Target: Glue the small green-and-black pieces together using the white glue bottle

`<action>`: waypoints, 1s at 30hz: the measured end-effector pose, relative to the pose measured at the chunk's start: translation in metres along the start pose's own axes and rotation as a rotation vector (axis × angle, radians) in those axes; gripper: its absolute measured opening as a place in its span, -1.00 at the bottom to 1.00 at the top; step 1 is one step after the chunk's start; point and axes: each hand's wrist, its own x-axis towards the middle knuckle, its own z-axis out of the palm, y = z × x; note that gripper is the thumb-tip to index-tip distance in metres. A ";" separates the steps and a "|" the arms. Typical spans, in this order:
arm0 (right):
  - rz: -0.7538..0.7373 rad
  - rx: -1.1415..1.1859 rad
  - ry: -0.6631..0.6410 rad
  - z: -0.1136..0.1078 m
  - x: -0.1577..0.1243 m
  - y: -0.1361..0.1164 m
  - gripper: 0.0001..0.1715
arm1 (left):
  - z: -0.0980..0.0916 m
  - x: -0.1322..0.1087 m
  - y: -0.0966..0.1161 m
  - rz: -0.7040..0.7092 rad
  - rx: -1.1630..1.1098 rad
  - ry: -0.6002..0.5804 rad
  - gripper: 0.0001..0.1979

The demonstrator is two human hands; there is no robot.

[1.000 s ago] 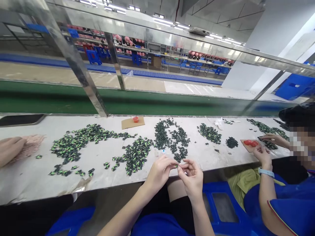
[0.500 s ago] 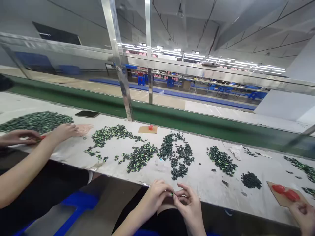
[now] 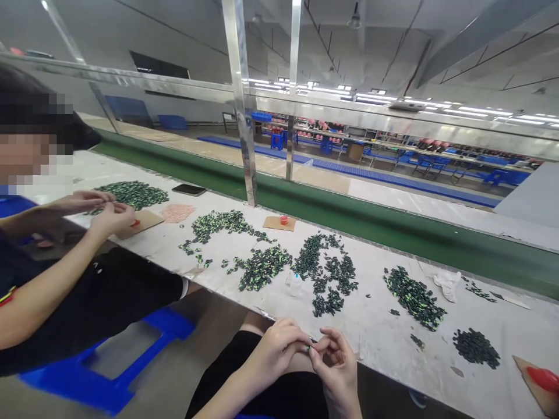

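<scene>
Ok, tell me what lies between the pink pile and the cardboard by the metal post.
In the head view, a heap of black-and-green pieces lies between the pink pile and that cardboard.

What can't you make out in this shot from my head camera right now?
All in the head view:
Green and dark piece between your left hand and right hand: full shape, covered by fingertips and tiny.
Co-worker's hands at left: whatever they hold, hidden by fingers.
Red thing at lower right: cut off by the picture's edge.
Clear object with a blue spot: too small to identify.
</scene>
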 end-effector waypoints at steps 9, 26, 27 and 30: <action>-0.060 -0.319 0.250 -0.033 0.040 -0.026 -0.62 | -0.028 0.019 -0.021 -0.100 0.046 0.085 -0.82; -0.493 -0.982 0.240 0.003 0.082 -0.002 -0.36 | -0.099 0.074 -0.142 -0.181 0.614 0.306 -0.83; -0.508 -0.988 0.155 0.013 0.084 0.002 -0.35 | -0.100 0.075 -0.144 -0.178 0.609 0.300 -0.83; -0.482 -1.033 0.035 0.034 0.094 0.017 -0.37 | -0.100 0.077 -0.151 -0.162 0.588 0.281 -0.82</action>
